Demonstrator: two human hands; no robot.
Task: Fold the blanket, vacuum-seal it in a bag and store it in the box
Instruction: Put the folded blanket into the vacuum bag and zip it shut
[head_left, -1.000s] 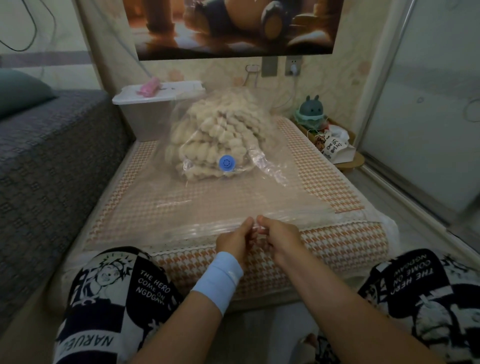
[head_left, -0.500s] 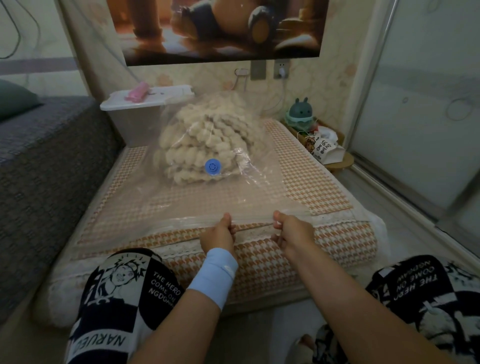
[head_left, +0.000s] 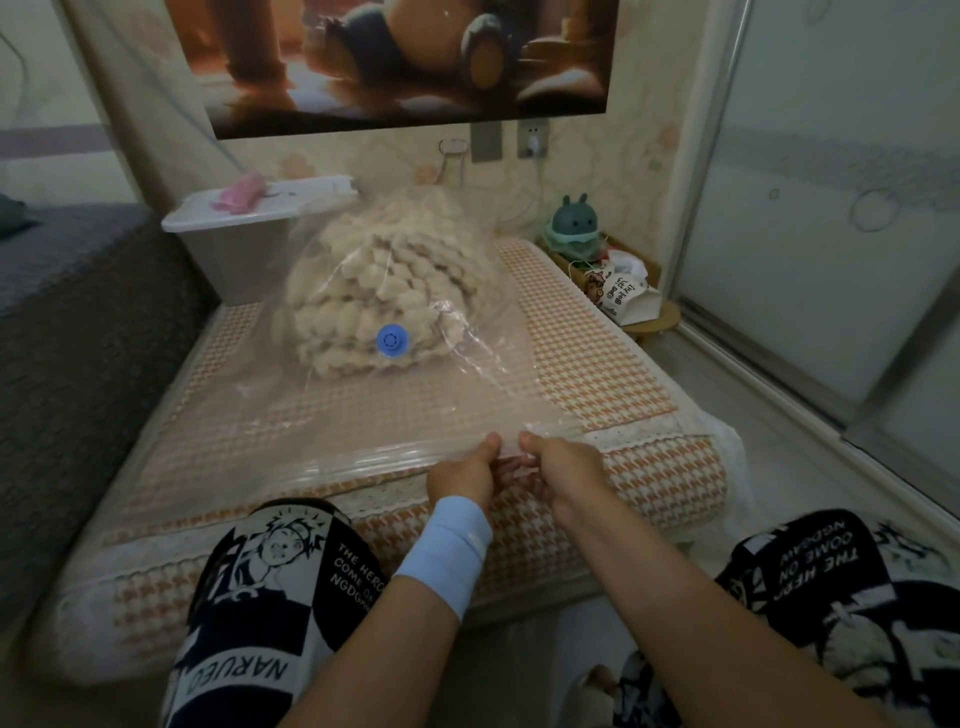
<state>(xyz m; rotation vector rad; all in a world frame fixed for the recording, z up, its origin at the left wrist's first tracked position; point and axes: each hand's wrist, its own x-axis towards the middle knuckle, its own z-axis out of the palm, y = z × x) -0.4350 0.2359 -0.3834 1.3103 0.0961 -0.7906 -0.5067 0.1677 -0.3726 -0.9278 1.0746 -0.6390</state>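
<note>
Both hands have drawn together and moved right along the bag (head_left: 363, 410): left hand (head_left: 460, 475) and right hand (head_left: 569, 470) pinch its zip strip (head_left: 358, 464), fingers clamped on it. The blanket (head_left: 395, 270) sits bagged on the bed (head_left: 649, 467). A good seal probably needs every stretch pressed, leaving no gaps.

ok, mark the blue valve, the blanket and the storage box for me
blue valve (head_left: 390, 340), head view, centre of the round cap.
blanket (head_left: 395, 270), head view, knit surface at mid-bundle.
storage box (head_left: 236, 262), head view, its bare front wall.
</note>
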